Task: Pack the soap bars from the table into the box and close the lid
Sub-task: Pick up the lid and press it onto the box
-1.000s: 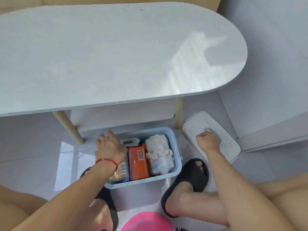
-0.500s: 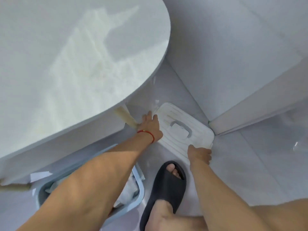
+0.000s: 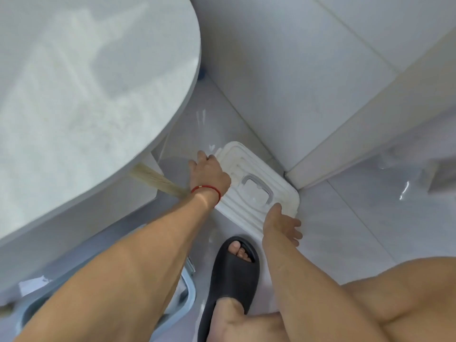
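- Lying flat on the floor (image 3: 345, 243), the white lid (image 3: 259, 186) sits at about 3 o'clock from the table (image 3: 86, 95), in the corner by the wall (image 3: 283, 82), with a grey handle (image 3: 257, 187) in its middle.
- The left hand (image 3: 209, 175), a red string (image 3: 206, 191) on its wrist, rests on the lid's 9 o'clock edge with fingers curled over the rim; whether it truly grips I cannot tell.
- The right hand (image 3: 283, 224) is at the lid's 5 o'clock corner, fingers spread and fairly straight, touching the edge, holding nothing.
- The blue box (image 3: 188, 299) shows at 7 o'clock, mostly hidden by the left arm; the soap cannot be made out.
- A black slipper (image 3: 229, 280) is at 6 o'clock from the lid.
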Available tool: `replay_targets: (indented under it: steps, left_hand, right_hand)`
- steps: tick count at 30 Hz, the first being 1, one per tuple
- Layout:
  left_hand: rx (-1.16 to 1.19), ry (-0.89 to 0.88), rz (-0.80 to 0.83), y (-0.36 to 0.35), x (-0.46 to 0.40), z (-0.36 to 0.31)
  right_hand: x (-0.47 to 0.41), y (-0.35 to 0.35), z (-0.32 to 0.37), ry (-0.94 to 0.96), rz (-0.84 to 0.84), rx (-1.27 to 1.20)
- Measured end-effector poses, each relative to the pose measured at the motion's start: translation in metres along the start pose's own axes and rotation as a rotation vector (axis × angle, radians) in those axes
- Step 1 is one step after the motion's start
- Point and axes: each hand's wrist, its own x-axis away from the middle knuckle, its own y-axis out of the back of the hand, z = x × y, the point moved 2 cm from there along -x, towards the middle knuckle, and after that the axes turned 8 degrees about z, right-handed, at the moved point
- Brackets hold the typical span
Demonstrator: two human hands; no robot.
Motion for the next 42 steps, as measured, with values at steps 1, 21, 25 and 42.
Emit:
replay_targets:
  steps: [1, 21, 25, 42]
  left_hand:
    - [-0.011, -0.034, -0.054, 0.005, 0.009, -0.004]
    - [0.261, 0.276, 0.013, 0.059, 0.286, 0.210]
    - [0.498, 0.536, 0.055, 0.055, 0.305, 0.272]
    - [-0.008, 0.506, -0.024, 0.024, 0.282, 0.303]
  right_hand:
    - [0.001, 0.004, -0.002, -0.010, 0.004, -0.005]
    - [0.161, 0.053, -0.010, 0.821, 0.397, 0.546]
    - [0.209, 0.018, -0.023, 1.039, 0.447, 0.741]
    - [0.191, -0.036, -0.055, 0.717, 0.767, 0.679]
